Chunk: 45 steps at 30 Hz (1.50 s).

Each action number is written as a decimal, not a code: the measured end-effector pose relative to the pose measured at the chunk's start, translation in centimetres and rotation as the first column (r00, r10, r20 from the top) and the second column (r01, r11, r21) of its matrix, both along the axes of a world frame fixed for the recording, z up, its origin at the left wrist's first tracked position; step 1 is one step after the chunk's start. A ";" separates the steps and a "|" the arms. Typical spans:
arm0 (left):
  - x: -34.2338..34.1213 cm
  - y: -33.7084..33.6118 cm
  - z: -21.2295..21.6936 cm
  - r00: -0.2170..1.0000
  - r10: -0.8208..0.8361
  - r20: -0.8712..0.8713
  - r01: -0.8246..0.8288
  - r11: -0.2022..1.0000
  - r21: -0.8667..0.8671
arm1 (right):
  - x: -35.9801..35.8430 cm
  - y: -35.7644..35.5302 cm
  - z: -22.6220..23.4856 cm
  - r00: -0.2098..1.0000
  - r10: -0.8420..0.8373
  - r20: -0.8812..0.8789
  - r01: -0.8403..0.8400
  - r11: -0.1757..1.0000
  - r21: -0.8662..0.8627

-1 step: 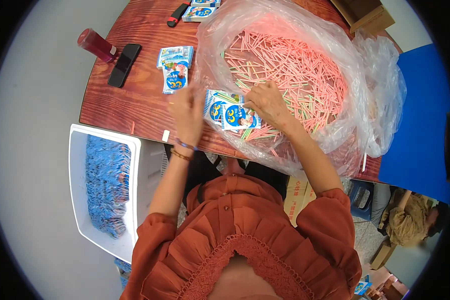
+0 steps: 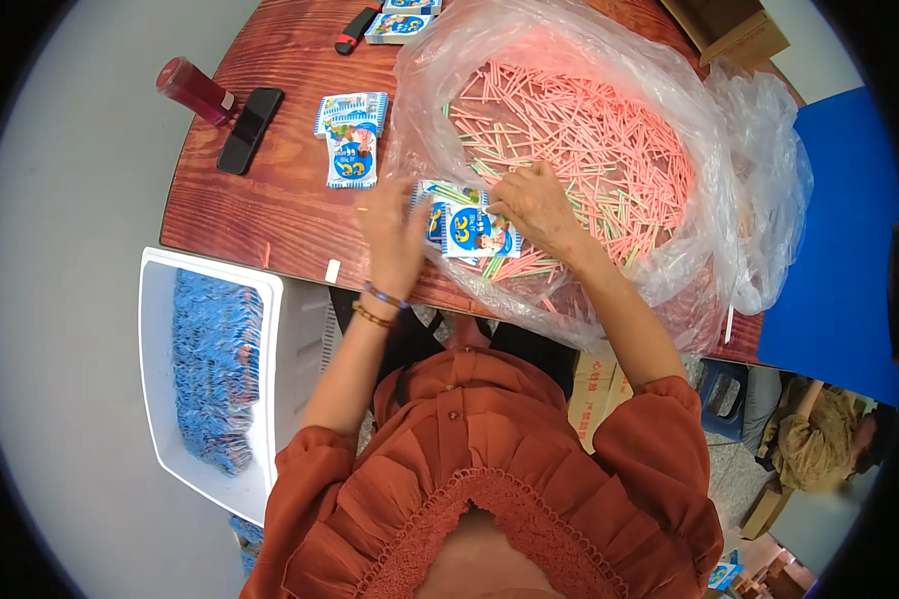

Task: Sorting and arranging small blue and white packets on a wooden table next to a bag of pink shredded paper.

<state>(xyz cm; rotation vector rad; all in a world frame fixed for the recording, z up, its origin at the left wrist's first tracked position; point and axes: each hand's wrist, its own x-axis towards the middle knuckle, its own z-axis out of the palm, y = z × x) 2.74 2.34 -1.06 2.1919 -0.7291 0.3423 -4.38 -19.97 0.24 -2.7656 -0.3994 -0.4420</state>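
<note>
Small blue-and-white printed packets [image 2: 466,235] overlap at the near left of a large clear plastic bag [image 2: 415,95]. My right hand [image 2: 537,210] is closed, its thumb and fingers pinching the upper right edge of the top packet. Just left of these packets is my left hand [image 2: 392,232], smeared by motion, so its fingers cannot be made out. Inside the bag lies a wide heap of thin pink sticks [image 2: 609,130], some of them pale green. Two more stacks of like packets [image 2: 352,155] rest on the table beyond my left hand.
On the wooden table [image 2: 290,215] lie a black phone [image 2: 250,130], a red-capped bottle [image 2: 195,90], a red-and-black cutter [image 2: 356,33] and more packets [image 2: 398,28]. A white bin [image 2: 275,399] of blue packets stands at left. A cardboard box [image 2: 744,40] sits far right; a person [image 2: 819,434] is lower right.
My left hand has moved right and slightly nearer to me, up to the packets by the bag. My right hand stays in place at the packet's edge.
</note>
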 end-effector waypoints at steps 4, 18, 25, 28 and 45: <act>-3.0 -2.8 0.2 0.999 -0.029 -0.031 0.034 0.986 0.165 | -0.4 -0.3 0.5 0.999 0.017 0.029 -0.017 1.000 0.017; -1.4 -2.9 1.2 0.974 -0.153 -0.166 0.129 0.980 -0.150 | -0.7 -1.4 2.1 0.996 -0.003 0.084 -0.025 0.943 0.331; -3.2 -4.0 3.6 0.638 -0.527 -0.561 -0.100 0.666 -0.739 | -1.4 0.5 2.8 0.942 0.162 -0.293 0.262 0.187 0.947; -3.5 -4.4 3.1 0.588 -0.532 -0.610 -0.267 0.584 -0.767 | -1.5 1.5 2.4 0.962 0.117 -0.245 0.233 0.113 0.966; -4.3 -4.9 2.2 0.588 -0.544 -0.598 -0.394 0.453 -0.800 | -3.0 3.4 2.3 0.918 -0.086 -0.387 0.396 0.165 0.903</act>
